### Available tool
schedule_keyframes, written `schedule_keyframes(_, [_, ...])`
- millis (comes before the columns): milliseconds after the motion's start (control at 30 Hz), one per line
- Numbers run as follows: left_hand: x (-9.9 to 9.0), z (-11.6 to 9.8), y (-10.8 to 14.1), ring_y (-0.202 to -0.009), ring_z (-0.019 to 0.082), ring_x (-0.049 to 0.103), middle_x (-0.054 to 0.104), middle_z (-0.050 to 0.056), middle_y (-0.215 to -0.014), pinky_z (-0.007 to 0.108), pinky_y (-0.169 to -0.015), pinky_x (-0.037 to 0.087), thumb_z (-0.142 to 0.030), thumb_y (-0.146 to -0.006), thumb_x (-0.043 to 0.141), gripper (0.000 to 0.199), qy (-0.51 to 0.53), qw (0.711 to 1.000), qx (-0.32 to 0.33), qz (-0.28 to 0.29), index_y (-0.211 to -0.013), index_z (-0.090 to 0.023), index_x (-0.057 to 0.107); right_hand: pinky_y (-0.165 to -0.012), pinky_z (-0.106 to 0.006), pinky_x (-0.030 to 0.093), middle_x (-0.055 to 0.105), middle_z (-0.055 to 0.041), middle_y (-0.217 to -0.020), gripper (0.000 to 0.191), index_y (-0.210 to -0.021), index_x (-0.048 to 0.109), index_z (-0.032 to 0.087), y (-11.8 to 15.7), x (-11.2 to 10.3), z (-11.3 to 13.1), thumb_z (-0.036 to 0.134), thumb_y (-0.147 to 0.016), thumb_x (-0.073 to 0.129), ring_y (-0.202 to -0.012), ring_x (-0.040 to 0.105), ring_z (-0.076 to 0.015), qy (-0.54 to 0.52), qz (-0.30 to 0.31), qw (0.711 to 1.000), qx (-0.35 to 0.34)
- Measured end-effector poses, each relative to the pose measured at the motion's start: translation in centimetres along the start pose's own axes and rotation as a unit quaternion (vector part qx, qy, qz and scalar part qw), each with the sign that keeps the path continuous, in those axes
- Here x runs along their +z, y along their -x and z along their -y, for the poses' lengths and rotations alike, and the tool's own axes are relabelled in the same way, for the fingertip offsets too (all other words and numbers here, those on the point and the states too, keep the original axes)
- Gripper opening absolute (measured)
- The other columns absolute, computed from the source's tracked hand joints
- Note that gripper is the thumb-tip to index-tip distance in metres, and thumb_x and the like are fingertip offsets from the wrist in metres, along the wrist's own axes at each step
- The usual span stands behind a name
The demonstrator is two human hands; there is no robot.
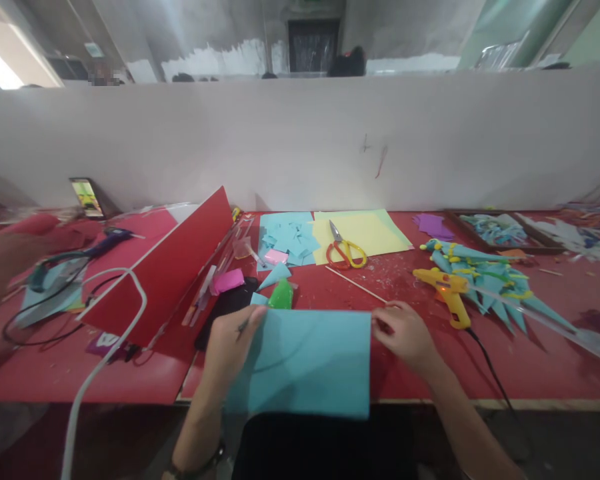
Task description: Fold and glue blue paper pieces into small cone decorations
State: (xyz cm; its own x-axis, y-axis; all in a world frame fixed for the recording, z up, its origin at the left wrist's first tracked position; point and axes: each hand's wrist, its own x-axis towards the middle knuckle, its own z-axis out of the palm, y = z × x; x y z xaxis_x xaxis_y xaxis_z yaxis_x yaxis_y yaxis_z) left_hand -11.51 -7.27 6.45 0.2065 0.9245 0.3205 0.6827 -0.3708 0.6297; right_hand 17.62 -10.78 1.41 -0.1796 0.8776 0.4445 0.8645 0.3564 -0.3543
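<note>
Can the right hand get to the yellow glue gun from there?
Yes, probably. The right hand is at the blue paper's edge, and the yellow glue gun lies close beside it, with only red tabletop between them.

This is a craft workshop: a hot glue gun (446, 291), scissors (347, 250) and paper scraps (291, 239) lie across a red worktable (375, 280). Behind a white partition (300, 143), patchily painted concrete walls (205, 40) show.
</note>
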Motion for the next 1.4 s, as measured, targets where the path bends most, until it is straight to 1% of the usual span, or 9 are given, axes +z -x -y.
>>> schedule_keyframes(200, [-0.3, -0.6, -0.1, -0.047, 0.008, 0.039, 0.045, -0.003, -0.048, 0.019, -0.047, 0.028, -0.038, -0.082, 0.039, 0.040, -0.035, 0.997, 0.040, 0.053, -0.054, -0.013, 0.055, -0.073, -0.031, 0.040, 0.060, -0.0059, -0.078, 0.012, -0.085, 0.053, 0.018, -0.1, -1.7, 1.1, 0.017, -0.080, 0.043, -0.077, 0.054, -0.0181, -0.008, -0.180, 0.983, 0.043])
schedule_keyframes(300, [0.8, -1.7, 0.1, -0.046, 0.008, 0.041, 0.048, -0.003, -0.047, 0.019, -0.047, 0.028, -0.036, -0.084, 0.036, 0.042, -0.049, 0.995, 0.070, 0.056, -0.054, -0.014, 0.055, -0.083, -0.033, 0.039, 0.059, -0.0078, -0.100, 0.020, -0.099, 0.053, 0.020, -1.6, -2.0, 4.2, 0.022, -0.080, 0.047, -0.095, 0.051, -0.0200, -0.050, -0.078, 0.995, -0.027])
schedule_keyframes(433, [1.5, -2.2, 0.1, -0.064, 0.012, 0.056, 0.064, 0.001, -0.070, 0.021, -0.059, 0.037, -0.031, -0.085, 0.039, 0.030, -0.115, 0.984, 0.136, -0.014, -0.076, -0.017, 0.064, -0.082, -0.033, 0.037, 0.064, -0.0013, -0.082, 0.018, -0.084, 0.058, 0.021, -3.0, -1.3, 7.0, 0.020, -0.086, 0.040, -0.077, 0.056, -0.0149, -0.060, 0.079, 0.994, -0.045])
schedule_keyframes(567, [1.9, -2.8, -0.4, -0.084, 0.018, 0.056, 0.065, 0.004, -0.089, 0.028, -0.075, 0.036, -0.026, -0.081, 0.048, 0.021, -0.232, 0.936, 0.236, -0.119, -0.098, -0.019, 0.060, -0.085, -0.035, 0.033, 0.063, -0.0012, -0.073, 0.023, -0.077, 0.058, 0.019, -3.5, -0.4, 7.9, 0.018, -0.087, 0.037, -0.072, 0.056, -0.0143, -0.017, 0.093, 0.995, -0.041])
schedule_keyframes(867, [4.6, -2.9, -1.7, -0.053, 0.011, 0.048, 0.053, -0.003, -0.053, 0.027, -0.062, 0.032, -0.014, -0.079, 0.045, 0.018, -0.286, 0.872, 0.397, -0.030, -0.062, -0.018, 0.050, -0.068, -0.027, 0.033, 0.060, 0.0003, -0.067, 0.027, -0.068, 0.054, 0.018, -3.7, -0.8, 7.7, 0.025, -0.089, 0.037, -0.064, 0.051, -0.0116, -0.087, 0.110, 0.990, -0.026])
schedule_keyframes(1033, [3.3, 0.2, -2.5, -0.046, 0.010, 0.045, 0.052, -0.003, -0.050, 0.026, -0.053, 0.028, -0.010, -0.073, 0.045, 0.019, -0.311, 0.888, 0.334, -0.050, -0.057, -0.018, 0.051, -0.068, -0.026, 0.036, 0.063, -0.0010, -0.076, 0.024, -0.075, 0.056, 0.019, -2.8, -1.9, 5.4, 0.029, -0.087, 0.038, -0.071, 0.055, -0.0133, -0.166, 0.077, 0.983, 0.025])
schedule_keyframes(1133, [2.0, 1.6, -2.3, -0.049, 0.011, 0.047, 0.055, 0.000, -0.053, 0.025, -0.053, 0.029, -0.013, -0.073, 0.045, 0.017, -0.291, 0.935, 0.200, -0.010, -0.059, -0.017, 0.054, -0.062, -0.025, 0.039, 0.061, -0.0015, -0.072, 0.024, -0.073, 0.055, 0.019, -2.2, -2.2, 3.8, 0.032, -0.085, 0.040, -0.068, 0.055, -0.0143, -0.210, 0.011, 0.974, 0.083])
schedule_keyframes(1267, [2.2, 2.0, -1.2, -0.067, 0.013, 0.054, 0.061, 0.004, -0.074, 0.023, -0.062, 0.039, -0.032, -0.081, 0.040, 0.024, -0.001, 0.998, 0.045, 0.032, -0.076, -0.016, 0.056, -0.057, -0.024, 0.039, 0.056, -0.0003, -0.066, 0.022, -0.073, 0.053, 0.018, -2.1, -1.6, 2.7, 0.035, -0.082, 0.042, -0.062, 0.051, -0.0139, -0.248, -0.099, 0.947, 0.177])
schedule_keyframes(1400, [3.8, 1.1, 0.1, -0.079, 0.020, 0.057, 0.062, 0.011, -0.085, 0.029, -0.066, 0.045, -0.066, -0.075, 0.029, 0.064, 0.334, 0.938, 0.004, 0.095, -0.101, -0.013, 0.055, -0.060, -0.025, 0.040, 0.055, -0.0008, -0.069, 0.024, -0.074, 0.053, 0.017, -2.5, -0.3, 2.7, 0.036, -0.082, 0.041, -0.066, 0.050, -0.0145, -0.271, -0.143, 0.922, 0.237])
